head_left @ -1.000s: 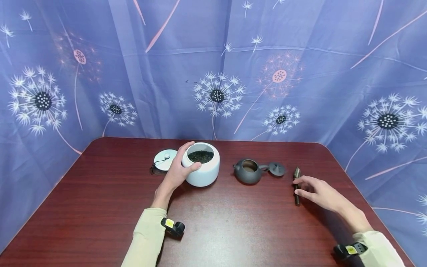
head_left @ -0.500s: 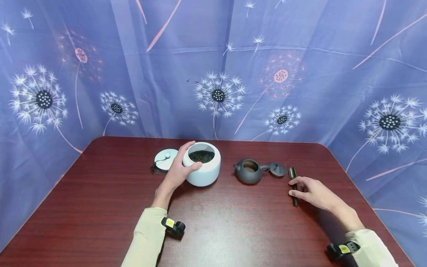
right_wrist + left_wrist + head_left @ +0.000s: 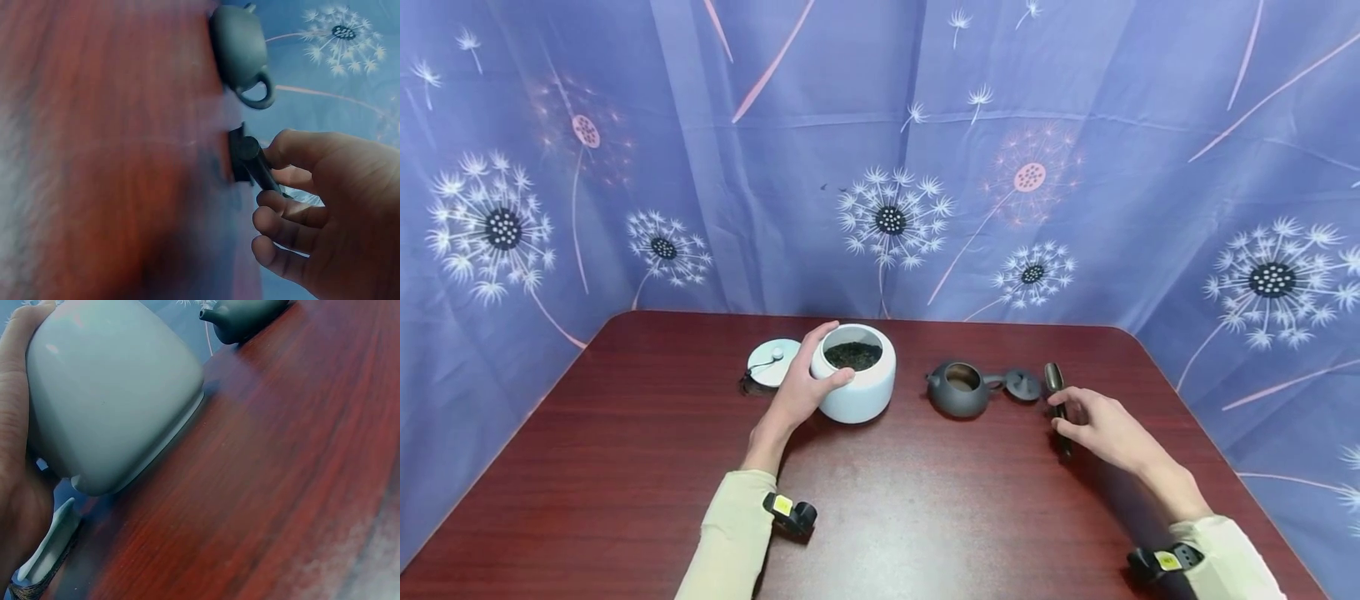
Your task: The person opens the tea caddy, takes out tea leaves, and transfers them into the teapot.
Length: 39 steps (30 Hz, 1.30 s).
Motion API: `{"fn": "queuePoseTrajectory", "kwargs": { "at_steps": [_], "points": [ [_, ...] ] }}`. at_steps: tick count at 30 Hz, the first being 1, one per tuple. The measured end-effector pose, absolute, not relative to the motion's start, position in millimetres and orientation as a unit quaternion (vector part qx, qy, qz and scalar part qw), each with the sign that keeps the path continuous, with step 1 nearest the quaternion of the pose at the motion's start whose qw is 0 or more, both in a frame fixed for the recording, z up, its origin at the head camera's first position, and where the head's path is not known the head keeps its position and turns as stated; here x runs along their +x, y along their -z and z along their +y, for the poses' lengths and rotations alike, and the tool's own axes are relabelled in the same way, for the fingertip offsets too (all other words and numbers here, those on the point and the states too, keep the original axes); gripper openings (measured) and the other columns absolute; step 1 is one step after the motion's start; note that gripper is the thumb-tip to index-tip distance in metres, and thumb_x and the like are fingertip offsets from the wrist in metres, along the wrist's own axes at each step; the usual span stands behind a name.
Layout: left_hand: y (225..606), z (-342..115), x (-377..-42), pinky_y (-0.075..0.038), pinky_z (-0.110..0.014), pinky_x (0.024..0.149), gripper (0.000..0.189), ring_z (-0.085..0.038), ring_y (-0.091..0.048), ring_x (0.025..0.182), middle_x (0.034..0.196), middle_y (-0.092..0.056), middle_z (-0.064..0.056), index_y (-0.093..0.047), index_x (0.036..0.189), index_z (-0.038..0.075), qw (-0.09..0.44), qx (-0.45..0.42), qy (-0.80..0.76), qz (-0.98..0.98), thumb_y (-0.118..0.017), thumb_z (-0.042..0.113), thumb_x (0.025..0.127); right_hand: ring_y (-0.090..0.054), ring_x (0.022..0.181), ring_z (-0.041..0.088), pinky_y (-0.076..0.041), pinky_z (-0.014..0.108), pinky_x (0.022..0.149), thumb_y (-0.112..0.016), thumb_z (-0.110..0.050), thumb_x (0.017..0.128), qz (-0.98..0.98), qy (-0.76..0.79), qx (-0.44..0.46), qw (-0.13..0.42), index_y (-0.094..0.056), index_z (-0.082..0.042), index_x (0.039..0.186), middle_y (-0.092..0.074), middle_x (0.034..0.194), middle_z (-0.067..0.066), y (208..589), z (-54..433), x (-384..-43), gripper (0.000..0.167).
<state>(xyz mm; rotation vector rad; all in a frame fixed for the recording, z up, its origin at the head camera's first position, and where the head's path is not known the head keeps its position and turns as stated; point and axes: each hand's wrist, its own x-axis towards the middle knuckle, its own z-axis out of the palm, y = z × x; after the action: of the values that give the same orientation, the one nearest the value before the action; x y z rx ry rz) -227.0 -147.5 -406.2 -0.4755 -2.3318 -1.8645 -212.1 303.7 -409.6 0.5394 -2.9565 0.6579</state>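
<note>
My left hand [image 3: 799,387] holds the side of a white tea jar [image 3: 859,398], fingers round its far side and thumb at the rim. Dark dry tea leaves [image 3: 853,356] lie inside. In the left wrist view the jar [image 3: 119,394] stands close against the palm. On the right, my right hand [image 3: 1108,429] pinches a dark tea scoop [image 3: 1054,377] by its handle, the scoop end pointing away from me. The right wrist view shows the handle [image 3: 262,169] between thumb and fingers, apparently lifted off the table.
Between the hands sits a dark open teapot [image 3: 958,400], its handle toward the right. Its lid [image 3: 1022,385] lies beside that handle, close to the scoop. The jar's white lid [image 3: 771,362] with a dark tassel lies behind my left wrist. A patterned curtain [image 3: 880,150] hangs behind the table.
My right hand has moved slightly left with the scoop, which has turned and appears raised from the table. The left hand and the jar have stayed in place.
</note>
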Motion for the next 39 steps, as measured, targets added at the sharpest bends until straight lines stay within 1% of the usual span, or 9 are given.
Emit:
{"fn": "queuePoseTrajectory", "kwargs": {
  "at_steps": [8,15,18,23,29,35,39],
  "points": [
    [407,-147,-226,-0.024,-0.056,0.116,0.08,-0.04,-0.032,0.143,0.158,-0.033,-0.015,-0.035,0.152,0.005,0.061,-0.157,0.615,-0.77,-0.072,0.018,0.083,-0.043,0.067,0.005,-0.035,0.023,0.063,-0.071,-0.011,0.087,-0.953,-0.219,0.198,0.068,-0.066,-0.01,0.113,-0.049,0.076,-0.003,394,287,-212,0.027],
    [404,-146,-223,-0.023,-0.057,0.116,0.078,-0.042,-0.03,0.144,0.158,-0.032,-0.017,-0.035,0.152,0.005,0.064,-0.157,0.612,-0.772,-0.071,0.017,0.084,-0.045,0.068,0.007,-0.036,0.023,0.063,-0.068,-0.007,0.085,-0.944,-0.222,0.22,0.111,-0.067,-0.013,0.112,-0.05,0.079,-0.002,381,270,-213,0.028],
    [405,-146,-223,-0.025,-0.057,0.116,0.078,-0.04,-0.033,0.143,0.157,-0.034,-0.016,-0.035,0.152,0.006,0.064,-0.154,0.609,-0.775,-0.071,0.017,0.084,-0.047,0.067,0.006,-0.038,0.023,0.063,-0.067,-0.007,0.086,-0.94,-0.227,0.228,0.117,-0.067,-0.015,0.112,-0.051,0.081,-0.002,375,262,-214,0.027],
    [406,-146,-224,-0.026,-0.054,0.115,0.077,-0.033,-0.036,0.141,0.156,-0.035,-0.015,-0.036,0.152,0.007,0.072,-0.155,0.603,-0.779,-0.072,0.018,0.084,-0.049,0.066,0.005,-0.042,0.022,0.063,-0.068,-0.009,0.086,-0.933,-0.234,0.247,0.115,-0.066,-0.02,0.111,-0.051,0.084,-0.003,365,248,-216,0.027],
    [406,-146,-224,-0.025,-0.054,0.116,0.077,-0.034,-0.035,0.141,0.157,-0.035,-0.016,-0.036,0.152,0.007,0.071,-0.152,0.604,-0.779,-0.071,0.016,0.085,-0.05,0.067,0.005,-0.042,0.023,0.065,-0.068,-0.013,0.087,-0.934,-0.228,0.252,0.112,-0.066,-0.023,0.114,-0.05,0.086,-0.003,355,233,-217,0.029],
    [406,-145,-225,-0.025,-0.053,0.116,0.076,-0.036,-0.034,0.142,0.157,-0.035,-0.015,-0.037,0.152,0.009,0.068,-0.152,0.606,-0.777,-0.071,0.016,0.085,-0.047,0.067,0.006,-0.04,0.024,0.064,-0.064,-0.011,0.086,-0.932,-0.222,0.26,0.121,-0.066,-0.026,0.115,-0.05,0.087,-0.005,348,221,-219,0.032],
    [406,-145,-226,-0.026,-0.053,0.116,0.076,-0.035,-0.034,0.142,0.157,-0.034,-0.015,-0.036,0.152,0.008,0.066,-0.154,0.606,-0.778,-0.07,0.016,0.085,-0.045,0.069,0.008,-0.038,0.024,0.064,-0.062,-0.01,0.086,-0.928,-0.218,0.275,0.13,-0.066,-0.027,0.115,-0.048,0.087,-0.005,345,215,-220,0.035]
  ]
}}
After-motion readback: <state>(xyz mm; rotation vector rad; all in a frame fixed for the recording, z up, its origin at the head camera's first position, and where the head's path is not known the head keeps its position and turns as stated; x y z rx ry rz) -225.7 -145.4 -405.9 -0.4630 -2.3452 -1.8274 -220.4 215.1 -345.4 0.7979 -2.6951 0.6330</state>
